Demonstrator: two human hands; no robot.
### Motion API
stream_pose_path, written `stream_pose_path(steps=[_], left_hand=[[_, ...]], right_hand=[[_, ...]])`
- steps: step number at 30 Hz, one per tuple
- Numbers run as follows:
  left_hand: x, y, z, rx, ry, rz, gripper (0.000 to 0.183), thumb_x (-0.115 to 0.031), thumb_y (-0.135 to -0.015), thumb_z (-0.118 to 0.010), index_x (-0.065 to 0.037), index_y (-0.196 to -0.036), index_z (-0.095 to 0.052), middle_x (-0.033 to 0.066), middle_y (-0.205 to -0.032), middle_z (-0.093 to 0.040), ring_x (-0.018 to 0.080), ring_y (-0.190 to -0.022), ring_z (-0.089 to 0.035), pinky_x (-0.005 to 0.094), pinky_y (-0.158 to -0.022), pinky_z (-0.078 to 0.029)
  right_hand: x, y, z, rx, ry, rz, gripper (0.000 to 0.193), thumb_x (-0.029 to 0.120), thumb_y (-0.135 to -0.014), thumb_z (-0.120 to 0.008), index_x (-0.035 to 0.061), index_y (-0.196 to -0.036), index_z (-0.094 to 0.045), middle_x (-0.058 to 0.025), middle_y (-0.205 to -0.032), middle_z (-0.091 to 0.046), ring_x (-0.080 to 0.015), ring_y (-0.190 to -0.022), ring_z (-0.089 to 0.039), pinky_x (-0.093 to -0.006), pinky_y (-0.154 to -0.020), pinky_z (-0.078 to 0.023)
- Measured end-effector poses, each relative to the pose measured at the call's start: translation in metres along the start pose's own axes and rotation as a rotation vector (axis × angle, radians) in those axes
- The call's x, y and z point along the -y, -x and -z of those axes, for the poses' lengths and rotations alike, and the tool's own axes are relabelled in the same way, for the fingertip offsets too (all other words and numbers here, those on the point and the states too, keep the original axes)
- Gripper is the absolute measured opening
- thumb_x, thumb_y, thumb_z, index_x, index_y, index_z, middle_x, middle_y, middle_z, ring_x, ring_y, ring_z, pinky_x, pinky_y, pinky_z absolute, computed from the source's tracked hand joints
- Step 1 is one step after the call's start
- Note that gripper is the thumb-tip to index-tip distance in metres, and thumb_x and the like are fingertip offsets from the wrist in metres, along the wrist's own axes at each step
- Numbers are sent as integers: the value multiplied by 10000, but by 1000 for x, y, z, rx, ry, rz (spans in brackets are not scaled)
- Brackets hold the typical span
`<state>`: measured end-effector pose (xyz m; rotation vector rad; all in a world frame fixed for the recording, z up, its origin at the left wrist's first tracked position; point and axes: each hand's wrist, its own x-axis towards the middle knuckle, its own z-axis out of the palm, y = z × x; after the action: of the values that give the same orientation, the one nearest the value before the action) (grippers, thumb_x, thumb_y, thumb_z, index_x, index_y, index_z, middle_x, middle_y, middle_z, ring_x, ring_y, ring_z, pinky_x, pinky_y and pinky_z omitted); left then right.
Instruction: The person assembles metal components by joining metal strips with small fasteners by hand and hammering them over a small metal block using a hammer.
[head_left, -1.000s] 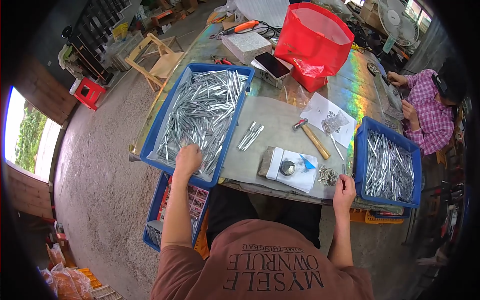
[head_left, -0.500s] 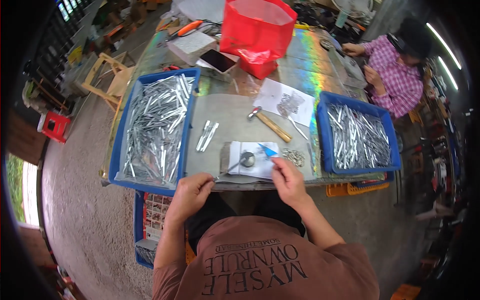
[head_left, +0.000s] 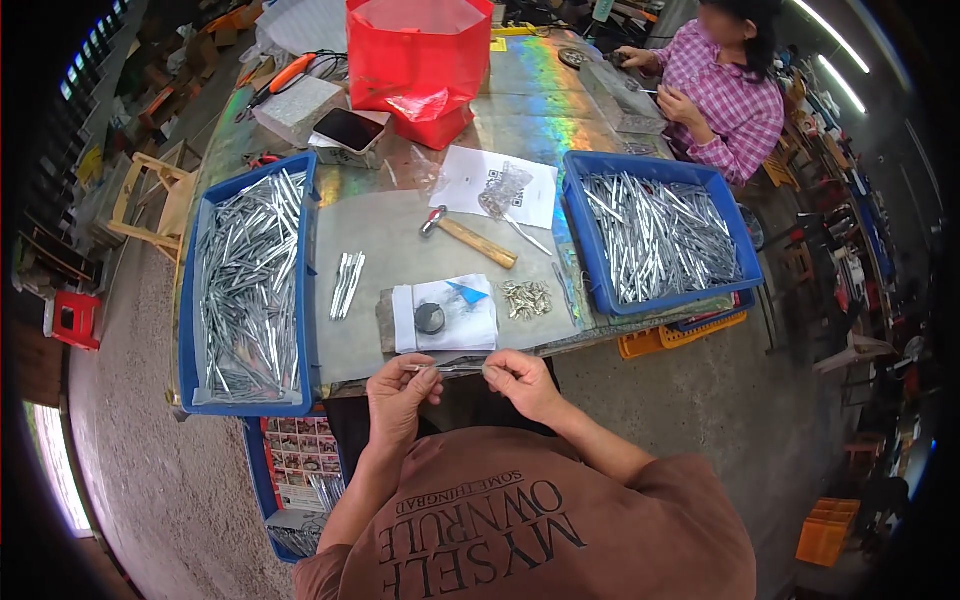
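Both hands are at the table's near edge, in front of a white paper pad point(head_left: 475, 335). Between them lies a thin metal strip point(head_left: 455, 368), level and slightly blurred. My left hand point(head_left: 397, 397) pinches its left end between thumb and fingers. With fingertips closed, my right hand point(head_left: 527, 385) grips the other end. On the pad sit a round dark pot point(head_left: 429, 318) and a blue triangular piece point(head_left: 468, 291), amid dark smudges. To the pad's right is a heap of small shiny metal bits point(head_left: 527, 299). A few metal strips point(head_left: 347, 286) lie left of it.
Blue trays full of metal strips stand left point(head_left: 308, 260) and right point(head_left: 578, 215). A hammer point(head_left: 475, 242), a printed sheet point(head_left: 462, 170), a phone point(head_left: 350, 129) and a red bag point(head_left: 420, 65) lie beyond. A co-worker in a checked shirt point(head_left: 735, 110) works far right.
My hands have come closer together, and my right hand has moved from the blue piece to the strip. The view has shifted, and the co-worker's head has lifted.
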<state>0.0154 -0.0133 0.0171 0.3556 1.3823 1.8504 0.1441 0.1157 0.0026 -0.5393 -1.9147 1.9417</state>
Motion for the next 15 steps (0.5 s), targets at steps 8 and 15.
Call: stream_pose_path(steps=[8,15], left_hand=[[26,-6,-20,64,149,166,149,-102,-764,-564,10,-862,-559,67,-690,-568,110,-575,-533,209,-508,-451],[24,-8,-8,-11,104,76,159,-152,-773,-561,-12,-847,-541,58,-661,-551,113,-576,-543,210,-501,-464]], right_hand=[[-10,7,-2,-67,83,-32,98,93,-784,-526,-4,-790,-538,-27,-672,-528,-75,-588,-484,-195,-528,-389],[-27,-32,56,-274,847,474,150,52,-688,-526,28,-835,-546,-95,-790,-532,-269,-766,-499,-340,-640,-392]])
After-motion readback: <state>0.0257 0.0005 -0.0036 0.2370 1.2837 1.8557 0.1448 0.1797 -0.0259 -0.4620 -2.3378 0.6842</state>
